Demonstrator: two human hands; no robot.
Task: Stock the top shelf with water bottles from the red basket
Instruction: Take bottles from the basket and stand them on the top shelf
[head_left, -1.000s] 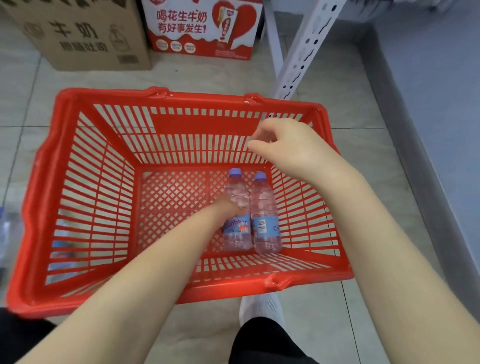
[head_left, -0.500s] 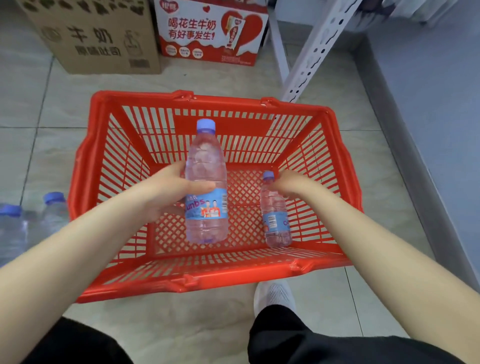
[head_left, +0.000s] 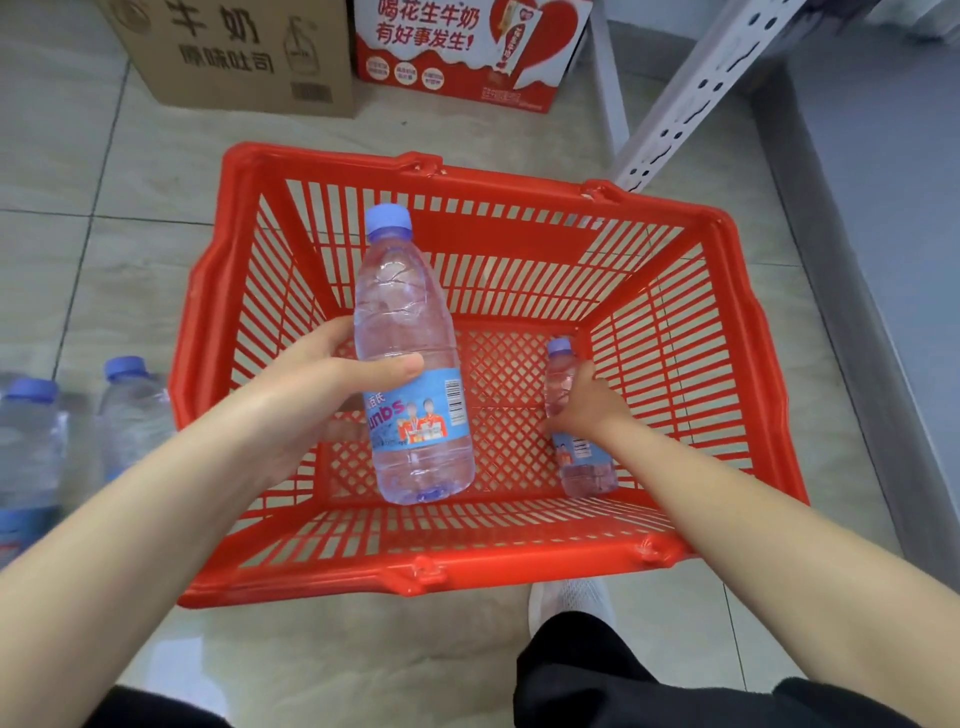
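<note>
Left hand (head_left: 311, 400) grips raised bottle (head_left: 410, 364) | right hand (head_left: 587, 400) grips second bottle (head_left: 582, 462) inside red basket (head_left: 467, 566)

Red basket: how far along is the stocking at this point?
Done: red basket holds only one last bottle. In hand: left hand holds a lifted water bottle; right hand grips the last bottle inside the basket. Left: shelving both; the top shelf is out of view.

Right hand (head_left: 584, 410) hiding middle of basket bottle (head_left: 587, 470), floor bottles (head_left: 132, 415) blurred, one cut off
</note>
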